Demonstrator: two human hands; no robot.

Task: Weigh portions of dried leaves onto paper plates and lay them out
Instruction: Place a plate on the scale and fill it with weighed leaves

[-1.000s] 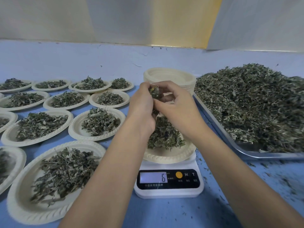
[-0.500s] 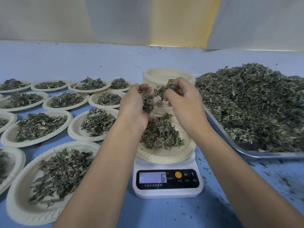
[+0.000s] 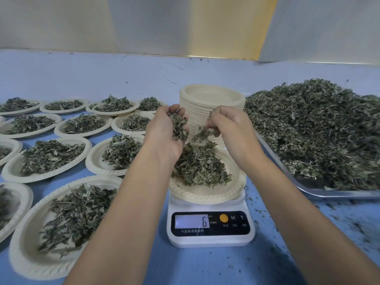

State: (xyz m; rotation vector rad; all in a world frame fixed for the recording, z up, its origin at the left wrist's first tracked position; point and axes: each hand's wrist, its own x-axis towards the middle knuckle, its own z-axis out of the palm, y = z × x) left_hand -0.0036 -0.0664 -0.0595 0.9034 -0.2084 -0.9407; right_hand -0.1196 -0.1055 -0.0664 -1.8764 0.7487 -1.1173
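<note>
The right hand [image 3: 230,130] has its fingertips turned away from the camera, so it is hard to tell how many of them close on the small tuft of leaves [image 3: 202,133] it pinches, and the tuft itself is blurred. The left hand [image 3: 164,136] is cupped palm up, fingers curled round a clump of dried leaves [image 3: 178,126] that covers most of its palm. The left forearm hides the near-left rim of the paper plate [image 3: 205,196] on the kitchen scale [image 3: 209,239], and part of a filled plate just outside that hand.

Both hands hover close together but apart, the tuft between them. Directly beneath the two grips lies the weighed pile of leaves [image 3: 199,167], heaped on the paper plate; the heel of the left hand is just above it, and I cannot tell whether it touches. Below the wrists, the display [image 3: 192,221] reads 6; the small print under it is unreadable.

Just beyond the fingers stands a stack of empty paper plates [image 3: 211,97], partly hidden by both hands. Outward of the right hand a metal tray [image 3: 329,194] holds a big loose heap of dried leaves [image 3: 318,130] and runs out of frame. Outward of the left hand, filled plates [image 3: 24,254] lie in rows on the blue table [image 3: 205,268], each with its own portion; the outermost are cut off at the edge. Leaf crumbs are scattered under the right forearm.
</note>
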